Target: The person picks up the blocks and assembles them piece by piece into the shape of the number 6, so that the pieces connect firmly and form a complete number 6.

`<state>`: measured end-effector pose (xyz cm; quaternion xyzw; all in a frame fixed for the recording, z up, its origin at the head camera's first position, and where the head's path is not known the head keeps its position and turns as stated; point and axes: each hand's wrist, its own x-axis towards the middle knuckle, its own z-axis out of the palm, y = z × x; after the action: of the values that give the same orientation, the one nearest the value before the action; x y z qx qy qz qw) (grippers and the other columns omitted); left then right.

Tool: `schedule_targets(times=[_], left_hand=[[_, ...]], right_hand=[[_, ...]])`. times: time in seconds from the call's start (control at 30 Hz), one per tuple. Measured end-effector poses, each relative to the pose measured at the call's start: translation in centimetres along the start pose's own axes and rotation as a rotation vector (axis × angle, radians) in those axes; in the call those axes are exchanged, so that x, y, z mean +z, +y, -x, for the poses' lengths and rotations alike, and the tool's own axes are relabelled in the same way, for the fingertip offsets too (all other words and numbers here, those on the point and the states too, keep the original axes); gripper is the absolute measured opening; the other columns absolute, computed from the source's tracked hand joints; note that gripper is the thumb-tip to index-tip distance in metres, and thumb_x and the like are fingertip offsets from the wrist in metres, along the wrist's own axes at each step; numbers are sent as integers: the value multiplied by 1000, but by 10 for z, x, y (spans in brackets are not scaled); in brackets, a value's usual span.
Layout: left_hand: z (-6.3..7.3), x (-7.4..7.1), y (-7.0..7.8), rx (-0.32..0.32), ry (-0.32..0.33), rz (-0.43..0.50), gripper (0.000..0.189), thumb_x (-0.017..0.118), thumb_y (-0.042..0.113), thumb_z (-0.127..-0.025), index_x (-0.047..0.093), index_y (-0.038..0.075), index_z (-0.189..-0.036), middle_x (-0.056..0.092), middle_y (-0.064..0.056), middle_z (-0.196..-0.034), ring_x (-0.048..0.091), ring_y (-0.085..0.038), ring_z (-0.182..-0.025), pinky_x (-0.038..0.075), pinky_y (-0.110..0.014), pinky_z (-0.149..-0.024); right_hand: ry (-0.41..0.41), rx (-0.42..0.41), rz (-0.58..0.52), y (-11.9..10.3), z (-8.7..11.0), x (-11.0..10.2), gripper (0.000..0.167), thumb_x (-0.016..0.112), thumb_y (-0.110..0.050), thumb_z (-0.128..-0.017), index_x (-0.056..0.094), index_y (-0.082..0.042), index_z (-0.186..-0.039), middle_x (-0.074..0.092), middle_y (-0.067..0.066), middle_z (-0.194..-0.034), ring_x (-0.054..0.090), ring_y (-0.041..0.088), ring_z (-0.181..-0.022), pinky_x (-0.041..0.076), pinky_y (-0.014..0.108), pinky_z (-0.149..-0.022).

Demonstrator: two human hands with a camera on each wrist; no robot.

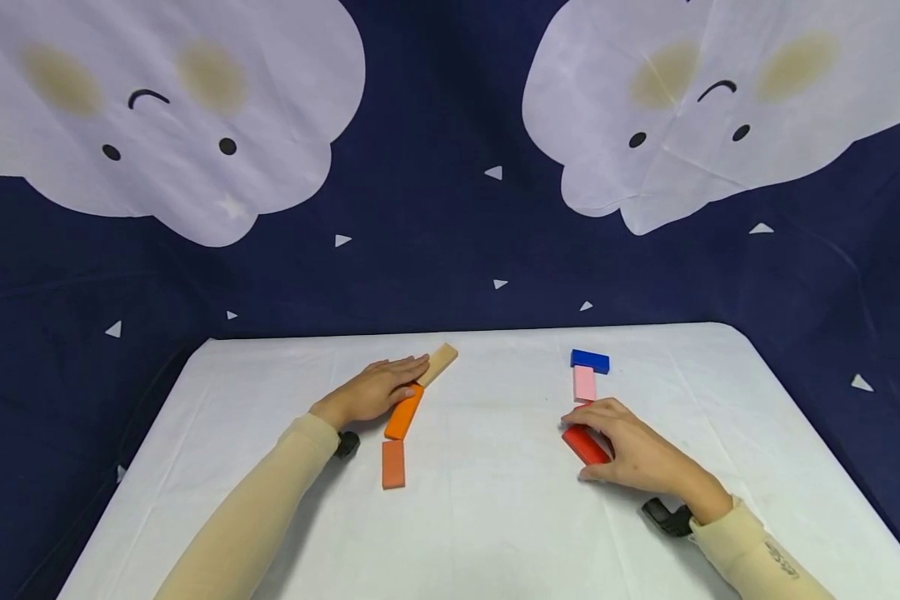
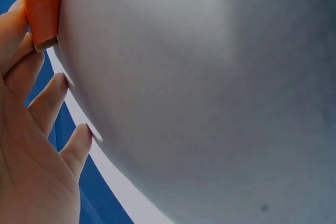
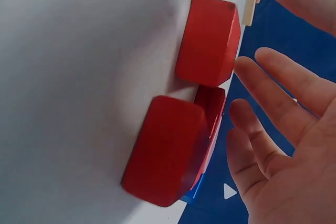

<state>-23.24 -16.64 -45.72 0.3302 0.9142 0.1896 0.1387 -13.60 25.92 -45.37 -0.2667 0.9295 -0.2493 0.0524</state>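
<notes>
My left hand (image 1: 371,392) lies with extended fingers over a natural wood block (image 1: 441,363), its thumb on an orange block (image 1: 405,414). In the left wrist view, the fingers meet the end of an orange block (image 2: 44,9). A reddish-orange block (image 1: 393,464) sits just nearer. Over at the right, my right hand (image 1: 637,446) arches around a red block (image 1: 586,446), thumb and fingers apart. The right wrist view has two larger red blocks, one upper (image 3: 207,40) and one lower (image 3: 164,150), with darker red between; the fingertips appear beside them without gripping.
A pink block (image 1: 584,384) leads from the right hand's fingers to a blue block (image 1: 590,361) farther back. The blocks form two lines on the white tabletop (image 1: 487,500). Behind its far edge hangs a dark blue cloth (image 1: 435,275) with clouds and triangles.
</notes>
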Motion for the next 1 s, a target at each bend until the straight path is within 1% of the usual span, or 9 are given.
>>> schedule_targets(times=[0.13,0.3,0.5,0.7,0.87,1.0], left_hand=[[0,0,0,3,5,3,56,48,26,-108,30,10,-158,27,-3,-164,25,-26,-151,16,-56,-121],[-1,0,0,8,11,-1,56,49,26,-108,30,9,-158,28,-3,-164,26,-26,-151,17,-56,-121],[-1,0,0,8,3,7,56,49,26,-108,31,10,-158,27,-3,-164,25,-26,-151,17,-56,-121],[-1,0,0,2,-1,1,57,49,27,-108,30,11,-158,27,-2,-164,25,-25,-151,16,-56,-121],[-1,1,-1,5,2,2,57,49,26,-108,30,10,-158,27,-2,-164,25,-25,-151,16,-55,-121],[-1,1,-2,4,4,2,57,49,26,-108,30,10,-158,26,-2,-164,25,-26,-151,16,-56,-121]], right_hand=[[-22,-13,34,2,0,0,68,90,-21,-73,62,-21,-135,57,-9,-134,44,16,-123,50,43,-94],[-33,-35,78,3,1,-1,67,88,-16,-71,63,-18,-134,59,-5,-134,44,21,-124,48,46,-95],[-36,-67,120,6,1,-1,62,87,-16,-72,66,-16,-131,59,-2,-134,45,25,-125,45,49,-98],[-45,-80,113,6,-1,0,61,87,-15,-73,67,-16,-131,60,-3,-133,45,23,-123,46,47,-97],[-39,-104,105,3,-2,2,64,89,-12,-72,67,-15,-131,62,-4,-130,47,23,-121,48,47,-93],[-24,-118,107,1,-4,3,63,92,-15,-70,68,-16,-128,64,-5,-125,48,22,-119,48,47,-92]])
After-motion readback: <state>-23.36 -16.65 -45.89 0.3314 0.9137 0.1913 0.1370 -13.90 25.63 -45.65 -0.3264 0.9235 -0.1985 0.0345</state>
